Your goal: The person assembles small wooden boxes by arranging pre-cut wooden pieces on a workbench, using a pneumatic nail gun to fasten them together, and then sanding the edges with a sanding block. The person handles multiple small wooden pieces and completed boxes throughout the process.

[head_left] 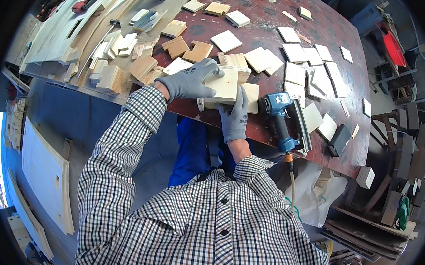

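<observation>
At the near edge of the dark red table, both of my hands, in grey gloves, are closed on a small assembly of pale wooden blocks [222, 87]. My left hand [192, 80] grips its left side, thumb and fingers spread around the corner. From below, my right hand [235, 117] holds the near right side, its thumb up against the front edge; its other fingers are partly hidden under the wood. Just right of the hands lies a blue pneumatic nail gun [279, 112], its hose [291, 183] hanging over the table edge.
Loose square wooden pieces [295, 73] cover the right part of the table [200, 31]. Thicker notched blocks [197, 51] and a hammer [114, 23] lie to the left. A black box-shaped object [339, 140] sits near the right edge. Boards [47, 170] lean at lower left.
</observation>
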The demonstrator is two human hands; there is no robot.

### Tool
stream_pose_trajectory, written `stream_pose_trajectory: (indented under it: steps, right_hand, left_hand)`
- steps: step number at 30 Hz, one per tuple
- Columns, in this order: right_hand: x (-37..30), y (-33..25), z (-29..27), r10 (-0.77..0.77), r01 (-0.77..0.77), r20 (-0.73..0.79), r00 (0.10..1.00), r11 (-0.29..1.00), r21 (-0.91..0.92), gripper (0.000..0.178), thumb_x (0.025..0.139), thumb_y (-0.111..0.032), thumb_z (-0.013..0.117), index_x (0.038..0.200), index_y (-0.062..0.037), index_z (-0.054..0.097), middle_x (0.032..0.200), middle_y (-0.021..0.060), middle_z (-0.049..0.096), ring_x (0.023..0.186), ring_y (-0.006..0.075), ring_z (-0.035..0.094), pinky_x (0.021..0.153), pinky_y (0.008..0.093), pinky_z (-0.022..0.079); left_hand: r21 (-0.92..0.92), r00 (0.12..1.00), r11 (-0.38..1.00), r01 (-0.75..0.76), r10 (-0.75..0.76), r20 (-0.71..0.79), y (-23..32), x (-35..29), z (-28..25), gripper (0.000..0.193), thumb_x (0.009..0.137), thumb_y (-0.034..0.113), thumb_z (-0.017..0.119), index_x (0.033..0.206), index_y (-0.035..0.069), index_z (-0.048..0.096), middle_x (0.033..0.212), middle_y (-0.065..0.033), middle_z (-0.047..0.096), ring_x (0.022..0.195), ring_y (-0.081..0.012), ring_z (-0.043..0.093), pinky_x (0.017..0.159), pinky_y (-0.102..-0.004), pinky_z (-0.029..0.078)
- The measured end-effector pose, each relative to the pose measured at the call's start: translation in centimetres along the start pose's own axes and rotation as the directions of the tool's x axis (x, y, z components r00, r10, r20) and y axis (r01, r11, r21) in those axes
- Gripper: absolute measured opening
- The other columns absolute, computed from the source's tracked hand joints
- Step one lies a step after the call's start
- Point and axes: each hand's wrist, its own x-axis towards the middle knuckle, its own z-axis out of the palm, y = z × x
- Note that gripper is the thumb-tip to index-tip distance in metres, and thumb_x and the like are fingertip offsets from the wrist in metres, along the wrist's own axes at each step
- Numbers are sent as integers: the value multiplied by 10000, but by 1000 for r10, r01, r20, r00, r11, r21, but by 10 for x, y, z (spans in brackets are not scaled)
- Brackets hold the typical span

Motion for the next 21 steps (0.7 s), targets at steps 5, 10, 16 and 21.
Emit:
stream_pose_trajectory:
  steps: [5, 10, 16, 21]
  right_hand:
    - [1, -3, -2, 9, -8, 38, 999, 1000, -13, 953, 781, 7, 842, 1595, 4, 345, 1550, 291, 442, 1415, 490, 470, 1203, 502, 426]
    - [1, -4, -6, 30, -30, 31, 999, 999, -26, 937, 807, -22, 840, 1599, -8, 339, 1564, 292, 436, 1426, 489, 459, 1213, 503, 415]
    - [0, -1, -5, 1, 0, 12, 1000, 999, -53, 902, 836, -76, 838, 1596, -4, 356, 1532, 283, 466, 1392, 479, 496, 1185, 502, 442]
    - [2, -6, -4, 6, -5, 26, 1000, 999, -44, 929, 814, -26, 840, 1601, -4, 347, 1543, 301, 449, 1403, 493, 486, 1190, 508, 439]
  left_hand:
    - [-40, 990, 992, -118, 115, -81, -18, 0, 6, 618, 1024, 308, 597, 1597, 112, 481, 1711, -219, 323, 1613, -365, 250, 1330, -432, 200]
    - [-225, 991, 971, -83, 58, -119, -5, 1, 0, 481, 1090, 415, 555, 1497, 168, 621, 1683, -203, 370, 1575, -354, 330, 1305, -415, 258]
    - [131, 975, 987, -88, 113, -194, 3, 1, 15, 883, 810, 563, 815, 1443, 23, 521, 1487, -188, 488, 1421, -392, 483, 1189, -464, 420]
    - [193, 954, 981, -28, 84, -289, 10, 2, 25, 798, 773, 524, 850, 1365, 71, 565, 1426, -205, 485, 1360, -426, 512, 1128, -500, 479]
